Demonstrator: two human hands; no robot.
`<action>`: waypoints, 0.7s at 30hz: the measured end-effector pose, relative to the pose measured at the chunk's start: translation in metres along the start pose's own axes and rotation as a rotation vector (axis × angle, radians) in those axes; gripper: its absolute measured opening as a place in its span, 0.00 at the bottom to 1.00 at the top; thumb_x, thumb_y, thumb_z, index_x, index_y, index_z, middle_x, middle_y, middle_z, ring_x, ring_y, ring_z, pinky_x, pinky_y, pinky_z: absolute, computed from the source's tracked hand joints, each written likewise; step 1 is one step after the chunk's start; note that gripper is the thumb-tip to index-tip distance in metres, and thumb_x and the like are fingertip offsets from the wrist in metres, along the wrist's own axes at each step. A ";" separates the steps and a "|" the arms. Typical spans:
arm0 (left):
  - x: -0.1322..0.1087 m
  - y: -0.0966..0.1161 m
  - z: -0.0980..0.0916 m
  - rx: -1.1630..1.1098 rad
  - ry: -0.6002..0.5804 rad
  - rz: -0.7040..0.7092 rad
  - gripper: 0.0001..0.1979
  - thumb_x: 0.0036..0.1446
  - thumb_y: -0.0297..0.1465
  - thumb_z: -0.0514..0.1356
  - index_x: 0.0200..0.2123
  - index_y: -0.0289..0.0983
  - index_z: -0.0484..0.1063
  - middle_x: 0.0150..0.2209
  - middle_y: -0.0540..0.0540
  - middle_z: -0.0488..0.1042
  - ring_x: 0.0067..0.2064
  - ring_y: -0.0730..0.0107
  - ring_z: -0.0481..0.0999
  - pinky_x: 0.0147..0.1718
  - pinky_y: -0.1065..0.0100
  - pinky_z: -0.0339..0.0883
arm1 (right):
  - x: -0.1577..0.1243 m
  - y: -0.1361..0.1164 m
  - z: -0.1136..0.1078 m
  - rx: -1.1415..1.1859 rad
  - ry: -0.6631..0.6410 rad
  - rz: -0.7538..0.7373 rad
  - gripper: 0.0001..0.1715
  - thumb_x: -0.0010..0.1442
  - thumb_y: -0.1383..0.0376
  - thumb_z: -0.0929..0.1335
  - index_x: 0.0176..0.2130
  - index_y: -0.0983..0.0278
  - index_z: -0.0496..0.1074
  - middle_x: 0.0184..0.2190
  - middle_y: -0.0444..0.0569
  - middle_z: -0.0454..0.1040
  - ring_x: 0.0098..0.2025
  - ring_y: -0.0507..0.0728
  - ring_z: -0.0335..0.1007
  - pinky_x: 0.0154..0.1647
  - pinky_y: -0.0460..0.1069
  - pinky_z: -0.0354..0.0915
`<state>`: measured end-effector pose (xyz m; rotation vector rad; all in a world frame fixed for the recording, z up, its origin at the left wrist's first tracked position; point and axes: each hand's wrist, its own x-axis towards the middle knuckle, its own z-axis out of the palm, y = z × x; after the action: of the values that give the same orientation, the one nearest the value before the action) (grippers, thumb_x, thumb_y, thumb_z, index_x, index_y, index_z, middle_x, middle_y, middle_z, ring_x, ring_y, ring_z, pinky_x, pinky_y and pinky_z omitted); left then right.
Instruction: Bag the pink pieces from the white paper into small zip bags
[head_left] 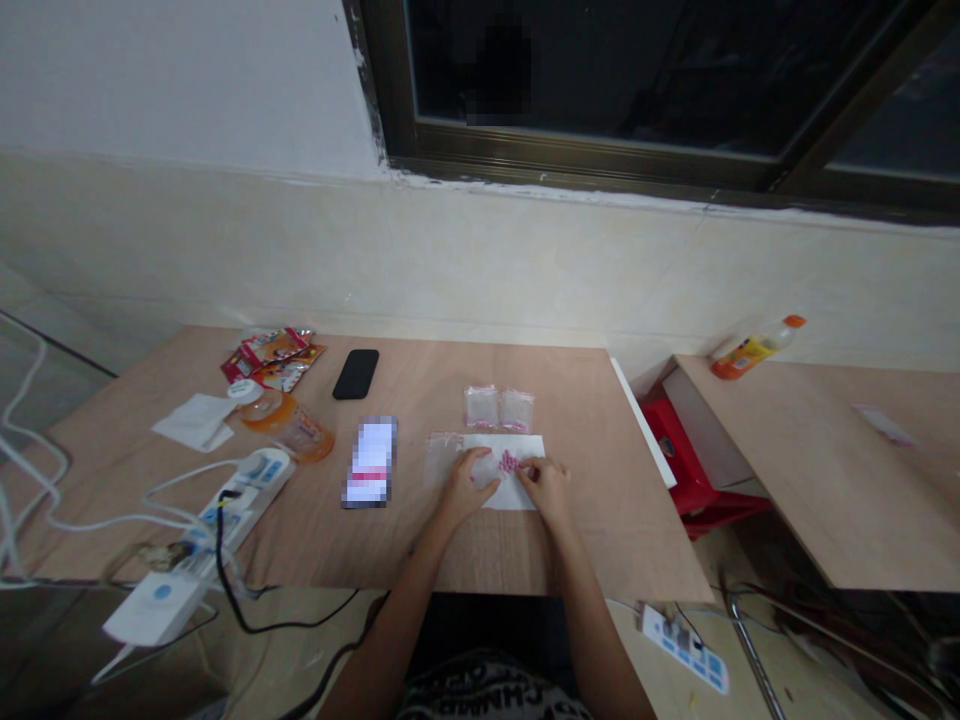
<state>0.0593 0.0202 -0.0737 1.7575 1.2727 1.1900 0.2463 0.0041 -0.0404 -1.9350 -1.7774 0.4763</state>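
While both hands were busy over a white sheet (517, 490) on a wooden desk (592, 540), a dark window (637, 90) sat up on the wall ahead. Going off that sheet: a second table (825, 480) stood well to its right, with a red stool (682, 460) in the gap and an orange-capped bottle (757, 347) lying on that table. Well left of the sheet were a power strip (240, 500), a plastic cup (289, 430), a tissue (196, 422), a phone (356, 374) and some snack packets (271, 358). A pixelated box (370, 462) was nearer, though still apart from it.

Just behind the sheet sat two small clear bags (480, 406), and a third clear bag (442, 458) lay against its left edge, running under the left hand (469, 483). That hand was relaxed, not clenched, resting on the bag. Pink bits (509, 462) sat in a small cluster on the sheet, right by the right hand (544, 488). Its fingertips (521, 470) were at the cluster, but I couldn't tell if they were actually pinching any.
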 end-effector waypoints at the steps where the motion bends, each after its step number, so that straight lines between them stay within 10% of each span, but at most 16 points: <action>1: 0.000 0.000 0.000 0.000 0.002 -0.003 0.24 0.46 0.28 0.65 0.48 0.41 0.69 0.47 0.43 0.74 0.51 0.56 0.74 0.51 0.51 0.69 | 0.000 0.000 0.000 0.002 0.001 -0.001 0.12 0.60 0.57 0.67 0.35 0.59 0.79 0.27 0.45 0.76 0.33 0.55 0.69 0.41 0.50 0.53; 21: 0.001 0.003 0.000 0.008 0.003 0.011 0.23 0.46 0.27 0.65 0.48 0.39 0.69 0.47 0.42 0.75 0.50 0.57 0.74 0.50 0.54 0.70 | 0.007 -0.018 0.011 0.308 -0.025 -0.042 0.21 0.60 0.51 0.66 0.32 0.64 0.79 0.24 0.47 0.75 0.28 0.54 0.69 0.32 0.46 0.58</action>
<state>0.0603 0.0202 -0.0712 1.7716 1.2727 1.1959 0.2261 0.0127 -0.0393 -1.6823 -1.6457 0.7160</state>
